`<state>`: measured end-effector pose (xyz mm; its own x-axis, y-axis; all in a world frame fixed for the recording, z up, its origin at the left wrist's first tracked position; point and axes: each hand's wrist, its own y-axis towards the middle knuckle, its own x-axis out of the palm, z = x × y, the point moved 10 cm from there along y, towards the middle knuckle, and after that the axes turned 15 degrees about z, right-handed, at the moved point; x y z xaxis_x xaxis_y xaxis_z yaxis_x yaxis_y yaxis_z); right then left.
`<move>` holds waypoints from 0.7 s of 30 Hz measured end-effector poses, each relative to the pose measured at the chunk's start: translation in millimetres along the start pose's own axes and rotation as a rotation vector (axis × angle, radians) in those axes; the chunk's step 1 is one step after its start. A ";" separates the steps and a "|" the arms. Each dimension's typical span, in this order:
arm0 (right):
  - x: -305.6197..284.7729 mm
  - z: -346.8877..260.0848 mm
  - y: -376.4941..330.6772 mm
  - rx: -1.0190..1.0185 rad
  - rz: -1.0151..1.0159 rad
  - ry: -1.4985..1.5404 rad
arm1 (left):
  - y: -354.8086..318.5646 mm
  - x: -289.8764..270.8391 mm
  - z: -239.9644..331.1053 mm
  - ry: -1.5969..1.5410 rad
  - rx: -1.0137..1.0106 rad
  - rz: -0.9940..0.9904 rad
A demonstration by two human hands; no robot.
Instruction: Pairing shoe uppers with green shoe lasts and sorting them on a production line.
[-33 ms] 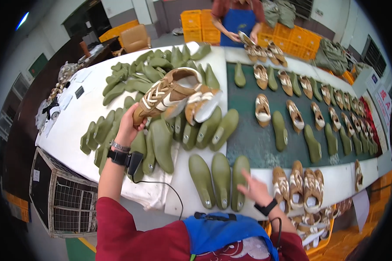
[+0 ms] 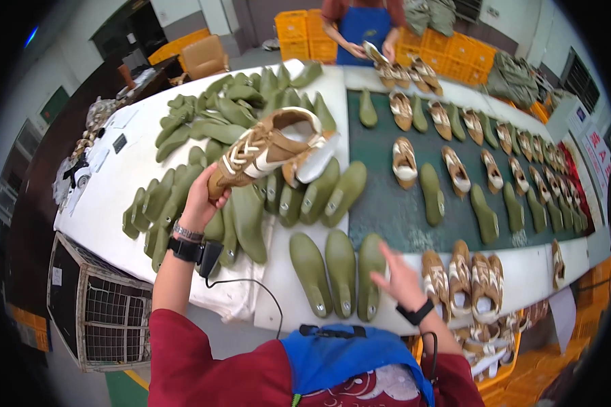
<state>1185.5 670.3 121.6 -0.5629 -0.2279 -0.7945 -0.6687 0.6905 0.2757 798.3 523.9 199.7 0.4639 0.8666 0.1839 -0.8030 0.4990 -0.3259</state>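
Observation:
My left hand (image 2: pixel 200 200) grips the toe end of a tan and white lace-up shoe (image 2: pixel 271 146) and holds it up over a heap of green shoe lasts (image 2: pixel 251 203). My right hand (image 2: pixel 397 278) hovers with its fingers spread and nothing in it. It is just right of three green lasts (image 2: pixel 339 271) that lie side by side at the near table edge. Right of that hand stands a cluster of tan shoes (image 2: pixel 468 275). Both wrists wear black bands.
A dark green belt (image 2: pixel 387 203) carries rows of lasts and tan shoes toward the far right. Many more green lasts (image 2: pixel 231 108) cover the white table (image 2: pixel 108 190). A person in a blue apron (image 2: pixel 363 27) handles a shoe at the far end, by yellow crates (image 2: pixel 295 27). A wire cage (image 2: pixel 102 312) stands below left.

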 end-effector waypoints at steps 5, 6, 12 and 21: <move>-94.6 -60.9 29.1 -0.387 0.294 0.056 | -87.4 65.9 -109.8 0.203 -0.341 -0.357; -93.6 -62.9 22.0 -0.437 0.238 0.078 | -101.2 72.1 -138.2 0.256 -0.436 -0.481; -90.5 -30.6 -33.5 -0.336 0.044 0.251 | -128.4 80.5 -208.5 0.272 -0.707 -0.507; -57.5 67.9 -76.3 0.126 0.015 0.068 | -124.3 123.2 -191.1 0.827 0.674 -0.276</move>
<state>1301.9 677.3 109.6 -0.6068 -0.2593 -0.7513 -0.5957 0.7742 0.2139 1026.9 568.0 85.7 0.5635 0.5808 -0.5875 -0.5562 0.7926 0.2500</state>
